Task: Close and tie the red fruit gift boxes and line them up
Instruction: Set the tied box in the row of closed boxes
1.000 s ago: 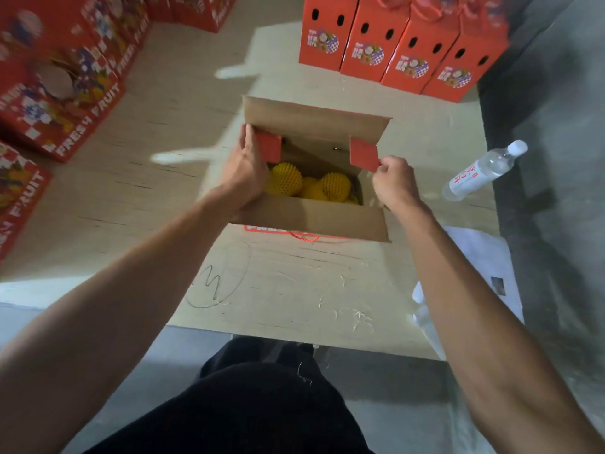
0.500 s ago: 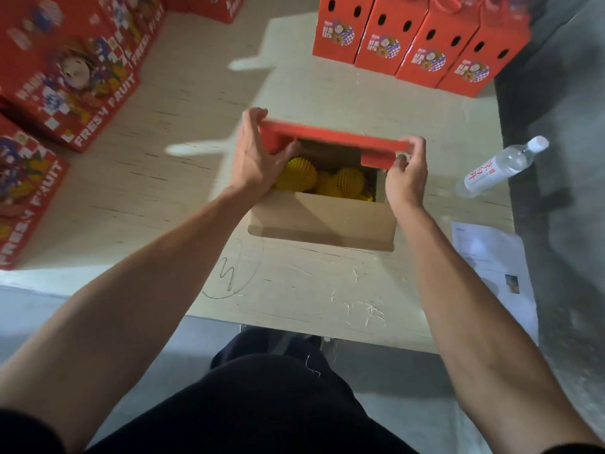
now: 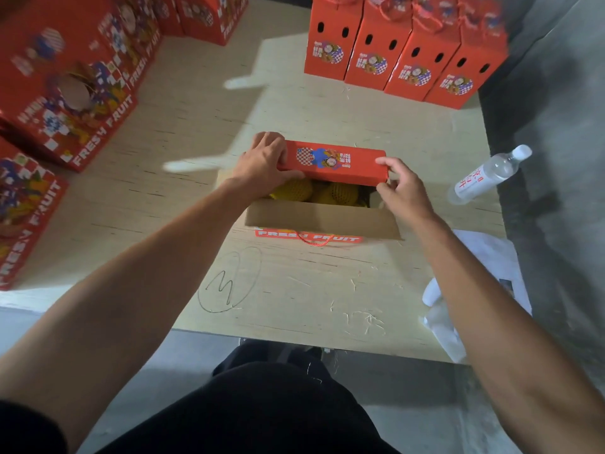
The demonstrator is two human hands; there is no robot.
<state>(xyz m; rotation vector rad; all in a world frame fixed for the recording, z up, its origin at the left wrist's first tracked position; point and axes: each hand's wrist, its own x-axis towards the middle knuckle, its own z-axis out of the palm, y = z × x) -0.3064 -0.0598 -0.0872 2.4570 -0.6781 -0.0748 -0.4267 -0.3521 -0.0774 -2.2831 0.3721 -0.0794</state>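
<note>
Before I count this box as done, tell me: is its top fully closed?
No. The far red flap is folded down, but the near flap stands open and yellow netted fruit shows.

a pale wooden desk (image 3: 294, 103) with a pen scribble near its front edge carries an open gift box (image 3: 324, 217) at the middle, four closed red boxes (image 3: 402, 57) in a row at the far right, larger red boxes (image 3: 65, 86) along the left, a water bottle (image 3: 487, 175) lying on its side, and white papers (image 3: 484, 257) at the right edge.
</note>
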